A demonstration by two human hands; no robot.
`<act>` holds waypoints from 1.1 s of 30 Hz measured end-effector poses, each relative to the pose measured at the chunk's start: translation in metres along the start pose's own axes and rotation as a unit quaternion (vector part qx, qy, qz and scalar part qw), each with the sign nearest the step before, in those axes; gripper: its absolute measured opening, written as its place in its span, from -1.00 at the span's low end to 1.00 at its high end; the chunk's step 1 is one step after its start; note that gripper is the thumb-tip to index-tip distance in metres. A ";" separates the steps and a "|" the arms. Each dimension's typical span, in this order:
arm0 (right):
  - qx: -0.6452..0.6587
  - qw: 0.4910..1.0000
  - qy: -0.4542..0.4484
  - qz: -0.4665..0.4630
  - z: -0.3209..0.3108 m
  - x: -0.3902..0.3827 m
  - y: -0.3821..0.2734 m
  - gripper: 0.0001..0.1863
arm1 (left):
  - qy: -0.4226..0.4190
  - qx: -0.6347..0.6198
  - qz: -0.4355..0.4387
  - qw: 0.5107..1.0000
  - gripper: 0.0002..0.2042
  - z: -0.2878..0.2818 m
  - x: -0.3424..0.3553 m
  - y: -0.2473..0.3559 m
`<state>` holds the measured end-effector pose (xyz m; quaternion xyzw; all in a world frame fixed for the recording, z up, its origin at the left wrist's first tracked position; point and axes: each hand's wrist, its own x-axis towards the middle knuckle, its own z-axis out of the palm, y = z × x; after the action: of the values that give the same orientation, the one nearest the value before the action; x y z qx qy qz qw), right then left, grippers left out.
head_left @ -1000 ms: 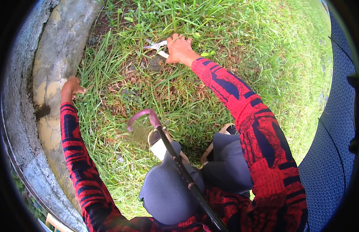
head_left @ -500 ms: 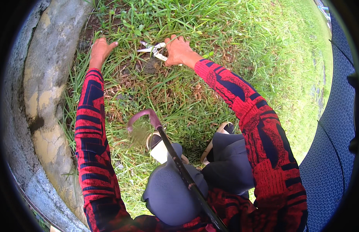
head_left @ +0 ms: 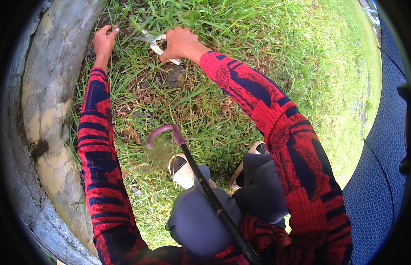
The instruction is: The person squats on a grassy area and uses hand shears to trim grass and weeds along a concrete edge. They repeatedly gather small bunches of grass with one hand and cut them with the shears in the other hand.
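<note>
My right hand (head_left: 181, 44) is closed around the handles of a pair of light-coloured shears (head_left: 156, 40) whose blades point left into tall grass (head_left: 170, 15). My left hand (head_left: 104, 40) reaches into the grass next to the concrete curb (head_left: 46, 101), fingers curled around grass blades; what it grips is partly hidden. Both arms wear red and dark blue patterned sleeves. The hands are about a hand's width apart, with the shears between them.
An umbrella with a curved pink handle (head_left: 163, 132) and dark shaft leans across my knees. My feet in light sandals (head_left: 181, 170) rest on grass. A blue umbrella canopy (head_left: 382, 145) curves along the right. A bare soil patch (head_left: 172, 77) lies below the shears.
My left hand left the curb and moved up and right into the grass beside the shears. My right hand with the shears stayed at the same tuft while the view tilted.
</note>
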<state>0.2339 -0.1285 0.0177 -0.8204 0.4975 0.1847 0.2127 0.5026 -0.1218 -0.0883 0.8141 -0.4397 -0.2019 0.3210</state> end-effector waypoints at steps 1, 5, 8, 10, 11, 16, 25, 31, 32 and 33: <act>-0.012 1.000 -0.020 0.004 0.003 -0.002 -0.007 -0.15 | -0.017 0.006 -0.017 1.000 -0.73 -0.010 0.004 -0.005; -0.039 0.999 -0.009 0.003 0.010 -0.004 -0.011 -0.17 | 0.004 0.109 -0.007 0.994 -0.66 -0.064 -0.008 -0.040; 0.050 0.998 0.007 0.028 0.009 0.004 0.002 -0.14 | 0.106 0.233 0.091 0.962 -0.54 -0.092 -0.037 -0.059; 0.057 0.994 0.097 0.006 0.008 0.007 0.014 -0.09 | 0.168 0.257 0.184 0.934 -0.46 -0.090 -0.063 -0.055; 0.094 0.991 0.090 0.012 0.006 0.012 0.020 -0.06 | 0.161 0.274 0.220 0.922 -0.42 -0.085 -0.073 -0.046; 0.158 0.986 0.059 0.005 -0.012 0.020 0.045 -0.11 | 0.025 0.275 0.382 0.882 -0.31 -0.026 -0.139 0.012; 0.122 0.983 -0.065 -0.117 -0.012 -0.040 0.079 -0.25 | -0.030 0.262 0.144 0.954 -0.80 -0.072 -0.123 -0.053; 0.021 0.998 -0.031 -0.059 0.023 -0.070 0.071 -0.18 | -0.045 0.365 -0.040 0.929 -0.51 -0.133 -0.110 -0.084; 0.012 0.999 -0.017 -0.051 0.030 -0.068 0.067 -0.18 | -0.027 0.351 -0.005 0.936 -0.51 -0.132 -0.110 -0.082; 0.018 0.998 -0.003 -0.059 0.035 -0.063 0.062 -0.15 | 0.000 0.334 0.037 0.942 -0.50 -0.129 -0.110 -0.078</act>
<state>0.1476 -0.0897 0.0107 -0.8440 0.4506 0.1651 0.2396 0.5685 0.0475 -0.0455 0.8579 -0.5115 -0.0312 0.0376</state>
